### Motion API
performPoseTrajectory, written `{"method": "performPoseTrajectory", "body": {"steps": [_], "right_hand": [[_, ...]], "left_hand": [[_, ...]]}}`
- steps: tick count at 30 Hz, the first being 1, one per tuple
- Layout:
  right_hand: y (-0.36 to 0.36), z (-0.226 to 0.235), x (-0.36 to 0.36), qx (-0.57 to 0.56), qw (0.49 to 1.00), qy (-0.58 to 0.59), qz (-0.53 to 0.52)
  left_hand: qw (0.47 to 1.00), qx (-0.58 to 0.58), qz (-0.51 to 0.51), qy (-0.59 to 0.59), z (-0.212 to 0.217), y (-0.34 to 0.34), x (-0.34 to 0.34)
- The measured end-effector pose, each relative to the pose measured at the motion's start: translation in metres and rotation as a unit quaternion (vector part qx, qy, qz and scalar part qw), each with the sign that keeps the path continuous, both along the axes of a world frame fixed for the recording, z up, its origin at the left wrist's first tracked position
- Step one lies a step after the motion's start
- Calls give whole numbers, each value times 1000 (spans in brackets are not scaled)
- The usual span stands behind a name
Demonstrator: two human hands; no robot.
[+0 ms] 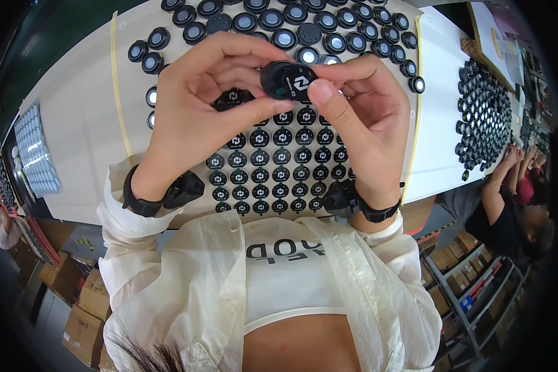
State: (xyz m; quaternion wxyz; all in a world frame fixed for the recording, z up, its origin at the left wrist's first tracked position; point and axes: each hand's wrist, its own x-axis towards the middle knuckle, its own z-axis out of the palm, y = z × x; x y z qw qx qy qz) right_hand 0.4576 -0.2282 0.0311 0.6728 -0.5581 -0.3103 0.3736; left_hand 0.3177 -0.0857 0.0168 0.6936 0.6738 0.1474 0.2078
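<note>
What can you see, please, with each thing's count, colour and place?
Held part: at least one, black, between hands
Printed discs: many, black, below hands
Round pieces: many, black and silver, far, right
Tape: two, yellow, table sides
Table: one, pale, centre
Pack: one, bluish, left
Boxes: several, brown, lower sides
Rack: one, grey, lower right
Other people: several, varied clothing, edges
Wrist devices: two, black, wrists
Shirt: one, cream, torso
Left hand: one, bare, centre left
Right hand: one, bare, centre right

Left, cardboard boxes (84, 332); right, seemingly a metal rack (455, 304)
</note>
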Motion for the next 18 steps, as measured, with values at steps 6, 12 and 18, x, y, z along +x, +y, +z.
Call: {"method": "performPoseTrajectory", "body": {"steps": [6,12,18], "right_hand": [[4,-5,-4,-16,998,-35,-43],[5,-11,-3,-33,996,-64,-48],[6,-16,-6,-32,994,-81,-66]], "left_hand": [[997,-36,50,42,8,-11,4],[996,3,65,53,3,-13,3],[996,15,81,39,0,-15,4]]}}
